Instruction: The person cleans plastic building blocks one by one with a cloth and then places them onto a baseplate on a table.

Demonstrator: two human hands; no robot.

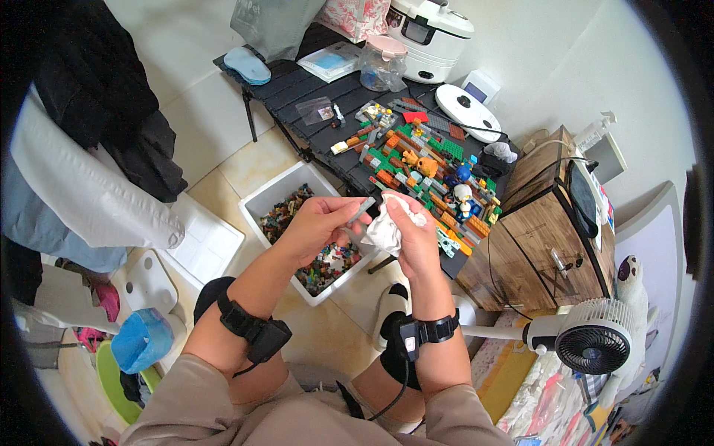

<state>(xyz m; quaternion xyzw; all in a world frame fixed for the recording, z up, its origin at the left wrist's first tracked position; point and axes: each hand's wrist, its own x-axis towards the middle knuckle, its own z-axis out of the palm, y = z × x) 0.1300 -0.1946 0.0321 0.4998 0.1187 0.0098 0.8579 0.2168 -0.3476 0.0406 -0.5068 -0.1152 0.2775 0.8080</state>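
My left hand point(321, 225) pinches a small grey toy brick point(362, 209) between thumb and fingers. Beside it, my right hand point(418, 241) is closed around a crumpled white tissue or cloth point(385, 230). The brick and the white material are close together; whether they touch I cannot tell. Below both hands, a white bin point(278, 190) holds many loose small bricks point(327, 269), partly hidden by my left hand and forearm. Rows of coloured bricks point(401, 160) lie on the dark slatted table point(286, 91), with an orange figure point(426, 166) and a blue one point(463, 172) among them.
A white cooker point(428, 44), a lidded jar point(383, 65) and a round white lid point(468, 111) stand at the table's back. To the right are a wooden cabinet point(513, 256) and a fan point(593, 346). A white box point(201, 241) and a blue container point(143, 340) sit left.
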